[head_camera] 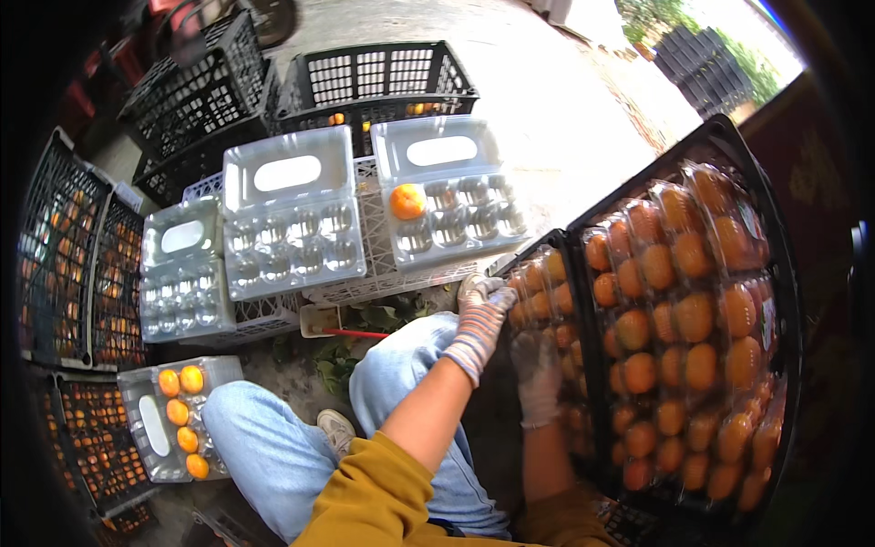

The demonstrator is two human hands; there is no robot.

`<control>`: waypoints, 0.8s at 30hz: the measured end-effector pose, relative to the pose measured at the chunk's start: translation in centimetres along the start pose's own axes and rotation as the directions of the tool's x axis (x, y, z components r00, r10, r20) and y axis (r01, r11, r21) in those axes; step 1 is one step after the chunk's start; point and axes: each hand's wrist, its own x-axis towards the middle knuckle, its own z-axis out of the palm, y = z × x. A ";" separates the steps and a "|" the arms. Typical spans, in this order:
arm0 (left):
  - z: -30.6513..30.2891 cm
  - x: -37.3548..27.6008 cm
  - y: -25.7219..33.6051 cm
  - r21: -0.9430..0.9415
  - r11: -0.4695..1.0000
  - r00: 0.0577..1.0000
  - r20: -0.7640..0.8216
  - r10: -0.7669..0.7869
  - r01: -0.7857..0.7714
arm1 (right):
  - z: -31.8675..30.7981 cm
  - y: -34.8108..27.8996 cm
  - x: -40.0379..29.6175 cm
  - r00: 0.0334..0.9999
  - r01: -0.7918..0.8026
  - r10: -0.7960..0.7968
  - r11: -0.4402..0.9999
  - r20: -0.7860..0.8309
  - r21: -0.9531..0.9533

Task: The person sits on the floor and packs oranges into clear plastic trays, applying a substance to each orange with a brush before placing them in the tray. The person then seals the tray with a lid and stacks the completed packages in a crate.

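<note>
My left hand (482, 308), in a striped knit glove, has its fingers curled at the near left corner of a clear plastic clamshell (540, 287) of orange fruit. This pack lies inside a black crate on my right. Lower down, my right hand (539, 376), gloved too, is in shadow and blurred against the same crate's left side; its fingertips are hard to make out. Beside it, a larger black crate (786, 383) holds stacked clamshells (656, 328) full of orange fruit. An open clamshell (451, 225) ahead carries one orange fruit (408, 201).
Two open clamshells (294, 246) (184, 294) stand on white plastic crates (383, 225). By my left knee, another clamshell (229, 369) holds a row of several fruits. Black crates (92, 253) of fruit line the left, more crates (383, 75) stand behind. Leaves (335, 362) litter the floor.
</note>
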 end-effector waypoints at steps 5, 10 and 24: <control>2.1 0.6 -3.1 0.537 0.839 0.995 0.006 0.102 -0.089 | -5.2 -0.9 3.0 0.919 0.387 -0.279 0.499 0.279 -0.775; 2.2 -3.3 0.6 0.289 0.957 0.999 0.020 0.029 -0.034 | -4.1 -1.7 4.4 0.859 0.429 -0.473 0.456 0.195 -0.780; -11.5 -21.0 20.4 -0.226 0.883 0.895 0.083 0.439 -0.413 | 23.9 -4.6 -17.5 0.776 0.534 -0.245 0.746 0.581 -0.398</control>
